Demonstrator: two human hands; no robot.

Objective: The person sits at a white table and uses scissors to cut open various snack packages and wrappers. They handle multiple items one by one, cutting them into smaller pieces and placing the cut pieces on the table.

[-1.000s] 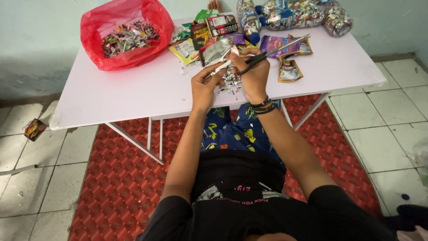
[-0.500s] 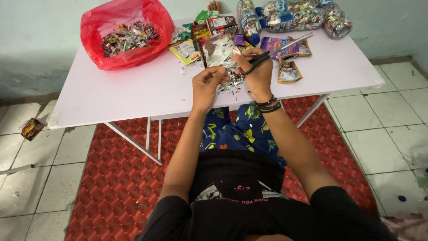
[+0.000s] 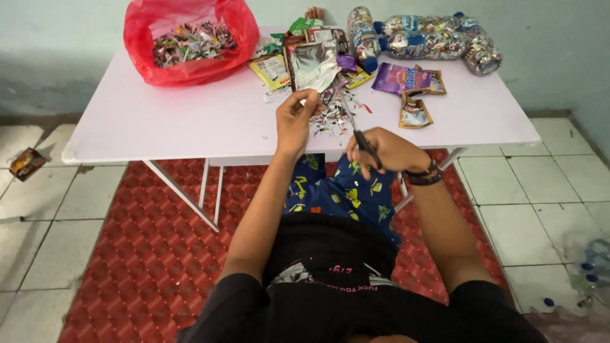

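A red patterned floor mat (image 3: 127, 254) lies on pale floor tiles under a white folding counter (image 3: 190, 124), which fills the upper part of the view. At the counter's far left corner sits a red plastic bag (image 3: 190, 63), open at the top and filled with small cut wrapper scraps. Along the far right edge lie clear plastic bottles stuffed with shiny scraps (image 3: 426, 38). Near them rest a purple sachet wrapper (image 3: 401, 79) and, just in front of it, a smaller brown-and-silver sachet (image 3: 414, 114). A heap of flat, mixed-colour wrappers (image 3: 279, 63) lies at the middle of the far edge.

The left hand (image 3: 295, 117) is raised over the counter's near edge, its grip closed on the lower edge of a silver foil wrapper (image 3: 312, 65) held upright with the shiny inside facing the camera. The right hand (image 3: 387, 151), with a dark band at the wrist, is closed around the handles of dark scissors (image 3: 356, 124), whose blades point up toward the foil. A scatter of tiny foil clippings (image 3: 330, 117) lies on the counter beneath the wrapper.
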